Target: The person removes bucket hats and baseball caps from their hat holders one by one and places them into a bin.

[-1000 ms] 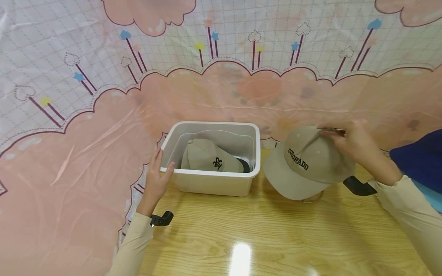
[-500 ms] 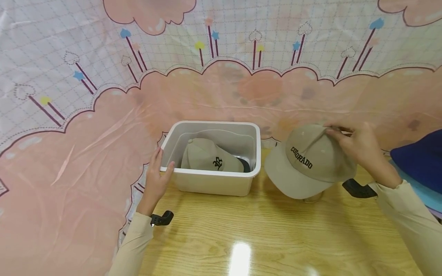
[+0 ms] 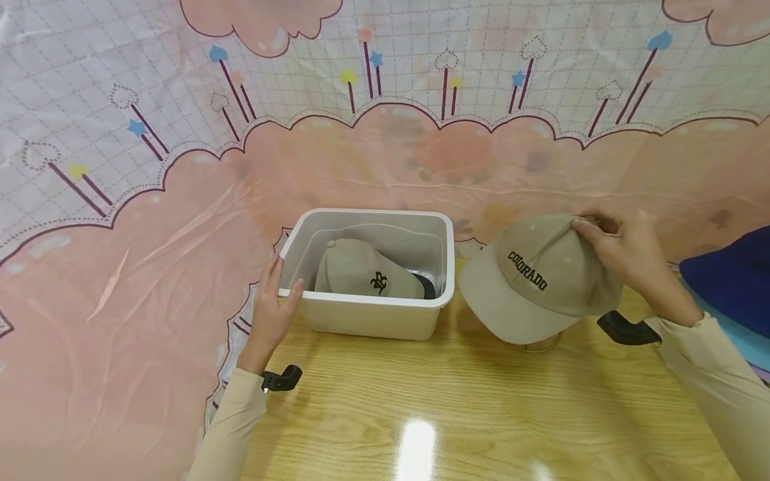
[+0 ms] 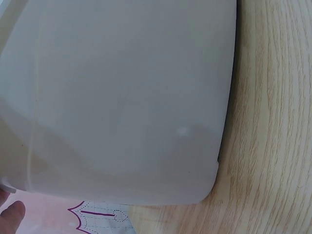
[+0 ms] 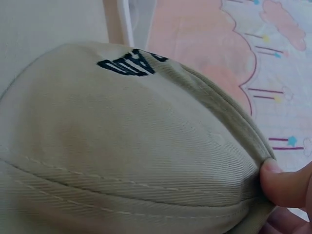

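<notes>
1. COLORADO-lettered cap (image 3: 541, 284), beige: pinched at the top of its crown by the right hand (image 3: 640, 257), thumb on one side of a fold of cloth, fingers on the other. Right wrist view agrees.
2. Cap's position: right of the white bin, tilted, brim towards the bin and down. A round-edged piece (image 3: 544, 344) shows below the brim; mostly hidden, cannot tell what it is or whether the cap rests on it.
3. Left hand (image 3: 271, 317): fingers fairly straight, spread, touching the rim at the near left corner of the white bin (image 3: 373, 317).
4. Inside the bin: second beige cap (image 3: 351, 270), dark emblem, dark patch at its right end.
5. Far right: navy hat (image 3: 734, 280) over a light blue item (image 3: 752, 347), partly behind the right sleeve.
6. Beneath, wood-grain table (image 3: 481, 401); behind, pink-and-white printed cloth (image 3: 150, 267).
</notes>
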Demonstrator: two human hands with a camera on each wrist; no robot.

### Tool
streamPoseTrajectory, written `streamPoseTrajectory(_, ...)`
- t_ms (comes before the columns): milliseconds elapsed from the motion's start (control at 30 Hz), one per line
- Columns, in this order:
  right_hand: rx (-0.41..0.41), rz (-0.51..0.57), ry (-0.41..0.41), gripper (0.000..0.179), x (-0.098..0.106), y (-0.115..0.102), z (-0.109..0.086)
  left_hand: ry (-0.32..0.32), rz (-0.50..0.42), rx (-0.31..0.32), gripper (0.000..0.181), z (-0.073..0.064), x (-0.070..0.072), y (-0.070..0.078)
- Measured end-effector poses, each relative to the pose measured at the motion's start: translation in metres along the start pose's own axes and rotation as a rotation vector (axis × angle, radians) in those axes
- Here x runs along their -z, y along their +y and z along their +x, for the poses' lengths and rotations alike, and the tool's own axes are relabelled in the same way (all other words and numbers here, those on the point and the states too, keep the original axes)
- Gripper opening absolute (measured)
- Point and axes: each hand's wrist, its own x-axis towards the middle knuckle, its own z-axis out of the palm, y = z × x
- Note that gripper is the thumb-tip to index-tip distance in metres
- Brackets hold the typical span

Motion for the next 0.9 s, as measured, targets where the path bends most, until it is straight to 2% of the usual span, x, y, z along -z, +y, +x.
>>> streamPoseTrajectory(433, -0.062, 0.007, -0.049, 0.019, 0.004, -0.001, -0.001, 0.011, -0.003, -0.011, 0.065, 0.001, 0.000, 0.001)
streamPoseTrajectory(500, -0.032, 0.016, -0.055, 0.014, 0.003, -0.003, 0.000, 0.011, -0.005, -0.009, 0.065, 0.001, 0.000, 0.002)
streamPoseTrajectory(600, 0.063, 0.019, -0.060, 0.009, -0.002, -0.006, -0.001, 0.007, -0.007, -0.003, 0.065, 0.001, 0.000, 0.002)
streamPoseTrajectory(700, 0.151, -0.003, -0.051, 0.012, -0.006, -0.009, -0.003, 0.004, -0.008, 0.001, 0.065, 0.000, 0.000, 0.003)
streamPoseTrajectory(900, 0.179, -0.031, 0.031, 0.015, -0.009, -0.010, -0.010, 0.001, -0.007, 0.012, 0.065, -0.001, 0.002, 0.005)
